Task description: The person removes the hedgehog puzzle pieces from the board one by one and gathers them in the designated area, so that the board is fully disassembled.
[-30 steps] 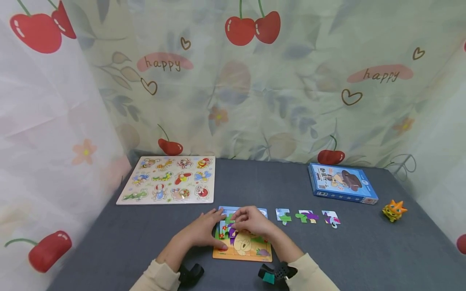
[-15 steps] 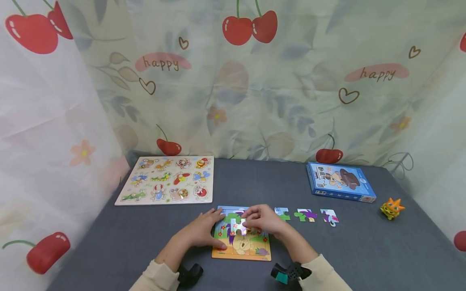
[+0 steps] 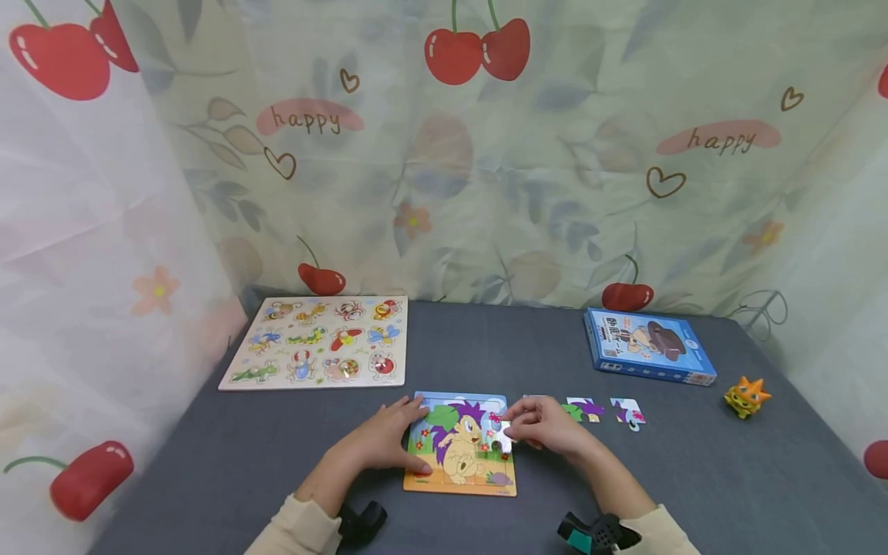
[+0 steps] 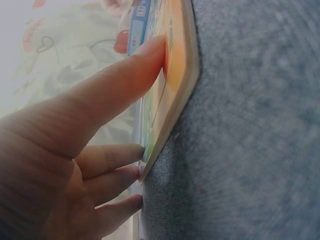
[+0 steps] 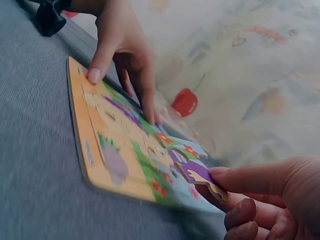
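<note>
Shifted rightward since half a second ago, the puzzle piece [image 3: 506,440] overhangs the jigsaw board [image 3: 461,489] at right. Behind the jigsaw board, leftward, lies an insect board [image 3: 324,356]; the left hand's grip [image 3: 385,439], spread, touches the jigsaw board's left side; the right hand's grip [image 3: 548,424] pinches the piece; loose pieces [image 3: 591,410] lie beyond.

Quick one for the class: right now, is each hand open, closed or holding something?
Left hand: open, resting on the puzzle board.
Right hand: closed, pinching a puzzle piece.
</note>
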`<action>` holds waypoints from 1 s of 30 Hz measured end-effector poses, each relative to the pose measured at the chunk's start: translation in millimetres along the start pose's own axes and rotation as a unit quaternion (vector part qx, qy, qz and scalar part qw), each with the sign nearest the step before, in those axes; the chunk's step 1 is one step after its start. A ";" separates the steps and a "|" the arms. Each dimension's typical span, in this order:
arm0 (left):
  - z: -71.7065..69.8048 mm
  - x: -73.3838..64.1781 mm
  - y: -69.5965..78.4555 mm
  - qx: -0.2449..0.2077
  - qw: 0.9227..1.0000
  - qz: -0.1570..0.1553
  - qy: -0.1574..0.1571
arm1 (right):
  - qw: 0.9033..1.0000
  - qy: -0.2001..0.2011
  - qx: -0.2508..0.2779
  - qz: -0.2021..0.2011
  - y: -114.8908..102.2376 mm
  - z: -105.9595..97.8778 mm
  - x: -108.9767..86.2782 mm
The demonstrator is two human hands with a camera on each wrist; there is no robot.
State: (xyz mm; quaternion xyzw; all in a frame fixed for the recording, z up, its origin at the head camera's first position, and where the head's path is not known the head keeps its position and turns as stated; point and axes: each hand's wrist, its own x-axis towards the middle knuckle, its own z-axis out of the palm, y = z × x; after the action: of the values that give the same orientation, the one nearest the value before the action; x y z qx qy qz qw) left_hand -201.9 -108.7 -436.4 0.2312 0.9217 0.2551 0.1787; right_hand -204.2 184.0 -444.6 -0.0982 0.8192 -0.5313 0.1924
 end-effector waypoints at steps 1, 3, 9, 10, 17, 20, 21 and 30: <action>-0.2 -0.1 0.1 -0.001 1.000 0.000 0.000 | 1.000 0.000 0.001 0.003 1.3 -2.6 -2.6; -0.6 -0.1 0.1 -0.001 1.000 0.000 0.000 | 1.000 0.002 0.005 0.007 3.3 -8.1 -8.0; -0.6 -0.3 -0.3 -0.005 1.000 0.005 0.000 | 1.000 0.011 0.010 0.015 8.6 -24.9 -22.6; -0.5 -0.3 -0.3 -0.005 1.000 0.005 -0.001 | 1.000 0.012 0.009 0.015 9.7 -27.5 -24.4; 0.5 0.3 -0.9 0.000 1.000 0.005 0.003 | 0.999 0.016 0.004 0.028 20.2 -42.8 -34.9; 0.2 0.6 -0.6 0.001 1.000 0.002 0.004 | 0.999 0.017 0.005 0.034 25.1 -46.7 -38.0; 0.0 0.6 -0.6 0.001 1.000 0.002 0.003 | 0.999 0.018 0.005 0.036 26.4 -47.6 -38.7; 0.1 0.1 -0.1 0.000 1.000 0.002 -0.001 | 0.999 0.016 0.003 0.037 34.0 -46.2 -40.2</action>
State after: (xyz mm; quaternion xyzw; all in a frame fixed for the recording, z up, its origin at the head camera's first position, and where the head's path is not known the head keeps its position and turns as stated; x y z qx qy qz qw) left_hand -202.0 -108.7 -436.6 0.2333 0.9212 0.2550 0.1788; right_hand -185.7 251.3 -450.3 -0.0587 0.8236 -0.5279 0.1991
